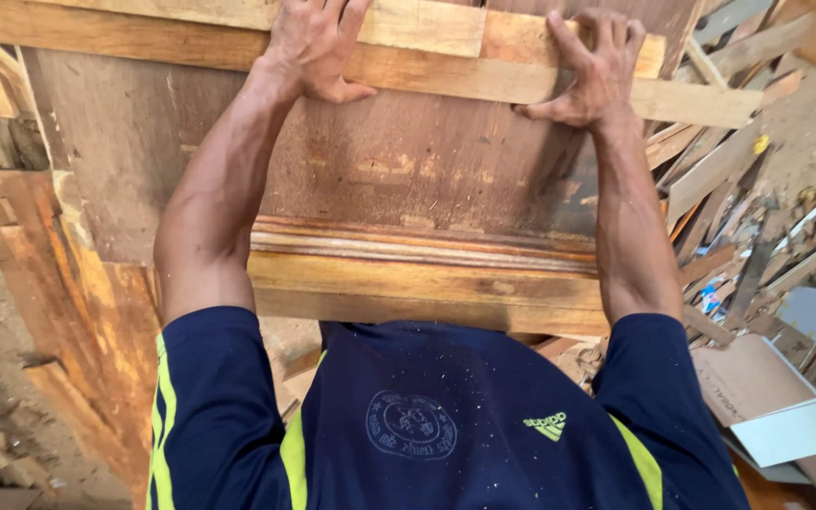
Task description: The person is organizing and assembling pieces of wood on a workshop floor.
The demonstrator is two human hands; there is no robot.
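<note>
Seemingly pressed flat, the left hand (318, 47) lies fingers spread on a pale wooden plank (484, 80) that runs across the far edge of a broad brown wooden panel (399, 161), and the right hand (592, 76) bears down on the same plank further along, fingers splayed and thumb hooked under its near edge, neither hand closed around it. Nearer the body, a moulded wooden frame edge (427, 279) borders the panel, while loose wood offcuts (739, 217) lie piled to the right and a white sheet (795, 430) rests beside the dark blue sleeve (210, 406).
</note>
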